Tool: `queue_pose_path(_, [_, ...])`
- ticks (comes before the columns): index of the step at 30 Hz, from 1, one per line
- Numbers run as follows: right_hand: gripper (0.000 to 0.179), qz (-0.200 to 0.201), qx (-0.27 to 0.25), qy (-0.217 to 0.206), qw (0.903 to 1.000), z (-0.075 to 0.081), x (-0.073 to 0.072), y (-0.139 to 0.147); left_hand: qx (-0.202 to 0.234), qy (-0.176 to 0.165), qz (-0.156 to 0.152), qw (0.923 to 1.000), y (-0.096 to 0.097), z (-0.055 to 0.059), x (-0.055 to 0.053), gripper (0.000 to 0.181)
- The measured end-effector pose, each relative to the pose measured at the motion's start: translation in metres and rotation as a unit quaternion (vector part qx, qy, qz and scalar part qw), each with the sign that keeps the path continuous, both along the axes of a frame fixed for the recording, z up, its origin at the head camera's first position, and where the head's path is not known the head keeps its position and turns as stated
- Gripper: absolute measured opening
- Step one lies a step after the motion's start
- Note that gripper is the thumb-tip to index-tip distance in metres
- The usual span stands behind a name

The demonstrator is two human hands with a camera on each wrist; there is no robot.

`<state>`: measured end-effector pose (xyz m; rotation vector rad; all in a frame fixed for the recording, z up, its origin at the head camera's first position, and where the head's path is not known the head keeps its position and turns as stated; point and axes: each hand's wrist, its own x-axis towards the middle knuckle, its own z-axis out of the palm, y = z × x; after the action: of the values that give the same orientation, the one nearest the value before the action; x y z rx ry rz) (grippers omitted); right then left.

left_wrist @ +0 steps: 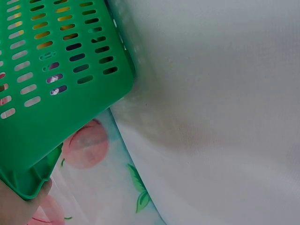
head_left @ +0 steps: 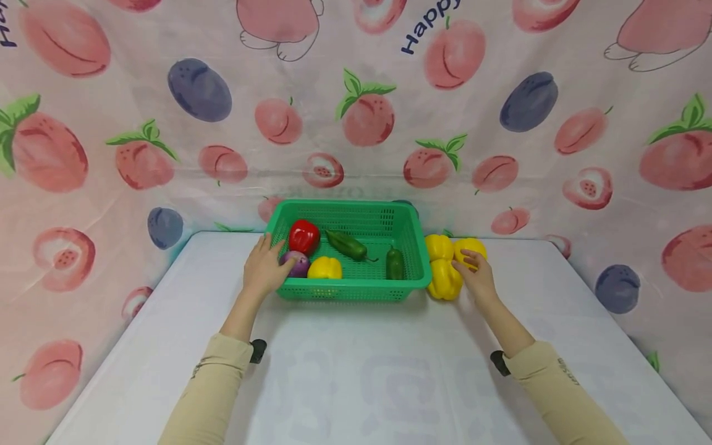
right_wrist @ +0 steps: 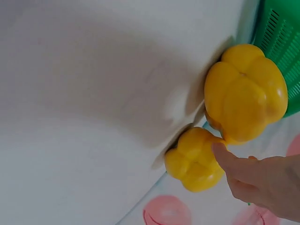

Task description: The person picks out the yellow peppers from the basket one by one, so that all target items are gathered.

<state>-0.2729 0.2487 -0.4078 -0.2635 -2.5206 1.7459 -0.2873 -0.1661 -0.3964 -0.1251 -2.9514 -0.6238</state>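
Observation:
A green plastic basket [head_left: 356, 285] holds a red bell pepper [head_left: 304, 237], a purple onion-like vegetable [head_left: 299, 264], a yellow bell pepper [head_left: 325, 268], a long green chili [head_left: 347, 245] and a shorter green pepper [head_left: 395, 264]. My left hand [head_left: 263, 269] grips the basket's left rim, its thumb reaching inside beside the purple vegetable. Outside, against the right end, sit a front yellow pepper [head_left: 445, 281], a back one [head_left: 439, 246] and a right one [head_left: 471, 246]. My right hand [head_left: 479, 277] is at the right one, fingers loosely bent; a fingertip overlaps that pepper [right_wrist: 193, 161] in the right wrist view.
Everything stands on a white-covered table [head_left: 356, 371]. Behind it hangs a fruit-printed cloth [head_left: 356, 167], close to the basket's back side. Dark bands [head_left: 258, 350] show at both wrists.

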Motion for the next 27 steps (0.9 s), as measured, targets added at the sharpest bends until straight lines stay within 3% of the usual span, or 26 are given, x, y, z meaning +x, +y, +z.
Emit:
queue_pose_path(6, [0.052, -0.003, 0.006, 0.009, 0.9999, 0.002, -0.002, 0.0, 0.006, -0.004, 0.0, 1.0, -0.001, -0.001, -0.001, 0.062])
queue_pose_path(16, [0.047, -0.013, -0.002, 0.092, 0.9957, 0.012, -0.002, -0.011, 0.008, -0.004, 0.0, 1.0, 0.0, -0.001, -0.002, 0.062])
queue_pose_path(27, [0.044, 0.054, 0.024, 0.119, 0.9911, 0.027, -0.001, -0.032, 0.007, -0.003, 0.003, 1.0, -0.002, -0.003, -0.003, 0.062])
